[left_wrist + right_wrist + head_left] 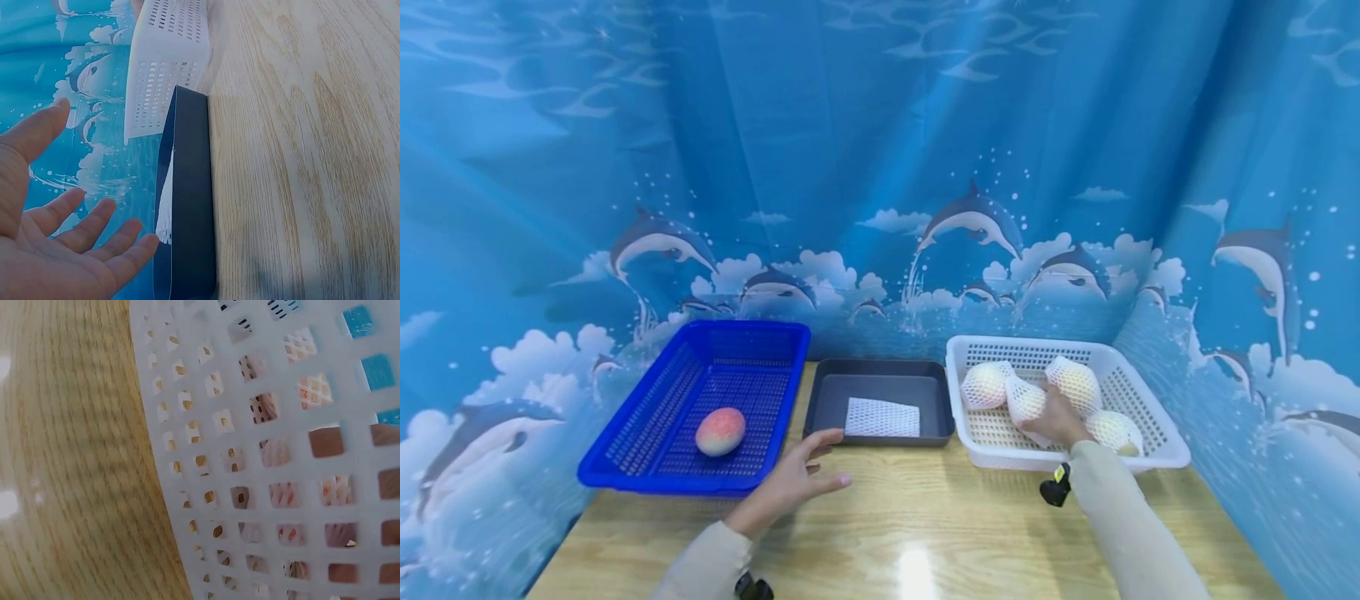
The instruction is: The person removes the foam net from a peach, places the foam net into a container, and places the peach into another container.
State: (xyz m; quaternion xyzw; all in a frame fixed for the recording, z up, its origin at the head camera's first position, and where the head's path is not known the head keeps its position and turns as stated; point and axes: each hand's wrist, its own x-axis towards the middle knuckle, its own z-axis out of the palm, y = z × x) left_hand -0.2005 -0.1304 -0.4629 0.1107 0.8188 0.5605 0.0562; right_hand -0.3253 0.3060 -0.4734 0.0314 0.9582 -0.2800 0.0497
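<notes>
In the white basket (pixel 1150 442), my right hand (pixel 1058 423) grips a peach wrapped in a white foam net (pixel 1024 400), among several other netted fruits (pixel 987 386). From the right wrist, the basket's side wall (pixel 250 475) hides most of that hand, and only bits of skin and net show through the holes. My left hand (pixel 790 485) hovers above the table's front part with spread fingers, holding nothing. Nearest to it is a dark grey tray (pixel 880 377), where a flat white foam net (pixel 882 418) lies.
A blue basket (pixel 655 408) stands at the left with one bare pink peach (pixel 720 432) in it. Behind everything hangs a blue curtain (pixel 850 150) printed with dolphins. The wooden table (pixel 880 517) runs along the front of the tray and baskets.
</notes>
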